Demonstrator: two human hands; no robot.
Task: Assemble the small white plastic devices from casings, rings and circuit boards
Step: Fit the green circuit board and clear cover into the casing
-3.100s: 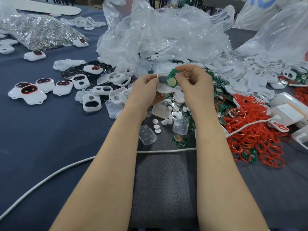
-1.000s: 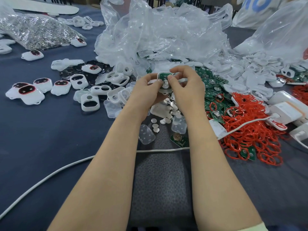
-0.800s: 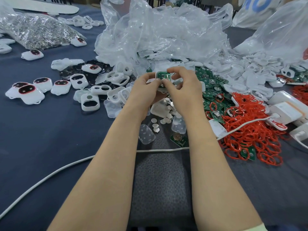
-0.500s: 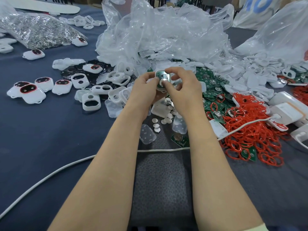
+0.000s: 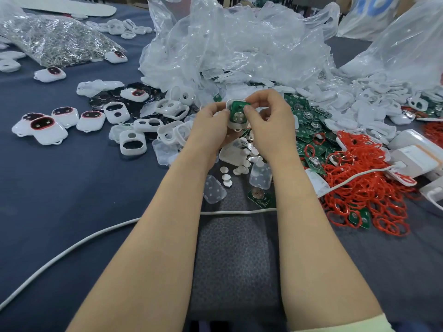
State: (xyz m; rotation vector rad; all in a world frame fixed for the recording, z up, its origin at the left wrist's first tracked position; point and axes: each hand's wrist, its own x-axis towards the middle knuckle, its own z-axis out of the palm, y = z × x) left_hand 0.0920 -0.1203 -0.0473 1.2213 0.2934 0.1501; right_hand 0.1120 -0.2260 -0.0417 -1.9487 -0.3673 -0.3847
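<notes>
Both hands meet above the middle of the table around a small white casing [image 5: 232, 125] with a green circuit board [image 5: 237, 111] lying in it. My left hand [image 5: 211, 125] grips the casing from the left side. My right hand [image 5: 271, 121] holds it from the right, its thumb pressing on the board. Green boards [image 5: 309, 121] are heaped to the right, with red rings [image 5: 366, 180] beyond them. Empty white casings [image 5: 133, 144] lie to the left. Finished white devices [image 5: 48, 130] with dark faces sit at far left.
Crumpled clear plastic bags [image 5: 230, 46] rise behind the hands. A bag of metal parts [image 5: 60, 39] lies at back left. A white cable [image 5: 79, 243] crosses the dark blue cloth. White chargers [image 5: 417, 156] sit at right. Small white discs [image 5: 239, 168] and clear covers [image 5: 214, 192] lie under the hands.
Three seconds ago my right hand held the board tilted above the casing. It now lies flat inside the casing under my right thumb. Both hands stayed in place.
</notes>
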